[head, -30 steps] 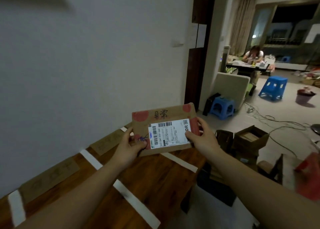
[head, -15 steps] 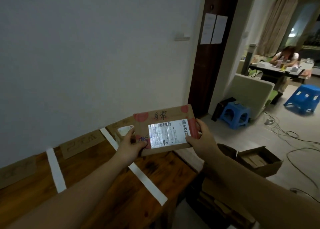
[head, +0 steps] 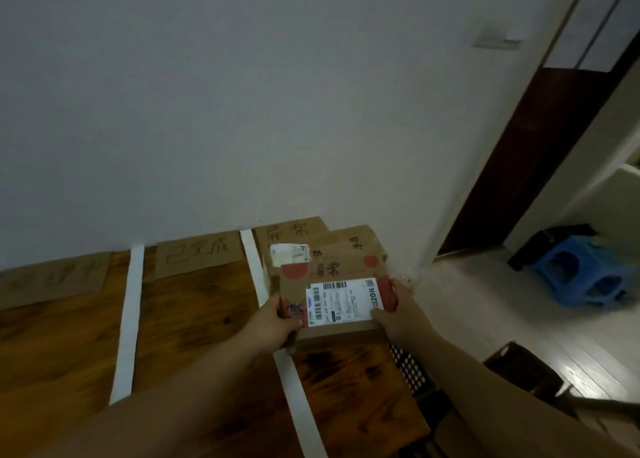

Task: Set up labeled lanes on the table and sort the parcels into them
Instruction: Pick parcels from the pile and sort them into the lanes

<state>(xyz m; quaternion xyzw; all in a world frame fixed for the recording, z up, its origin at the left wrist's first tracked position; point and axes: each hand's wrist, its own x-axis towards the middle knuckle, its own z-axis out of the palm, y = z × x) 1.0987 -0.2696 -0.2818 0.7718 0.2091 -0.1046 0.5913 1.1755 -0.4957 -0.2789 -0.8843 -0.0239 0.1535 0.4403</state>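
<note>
As our left hand (head: 273, 322) and right hand (head: 403, 314) grip the parcel (head: 343, 302) above the rightmost lane (head: 346, 367), we must next lower it.

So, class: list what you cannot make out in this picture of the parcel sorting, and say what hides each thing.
Head view, all four:
1. Small print on the shipping label: too small and blurred.
2. Writing on the leftmost card: smeared, dim.
3. Most fingers of the left hand and right hand: tucked under the held parcel.
4. Near end of the rear parcel: covered by the held parcel.
</note>
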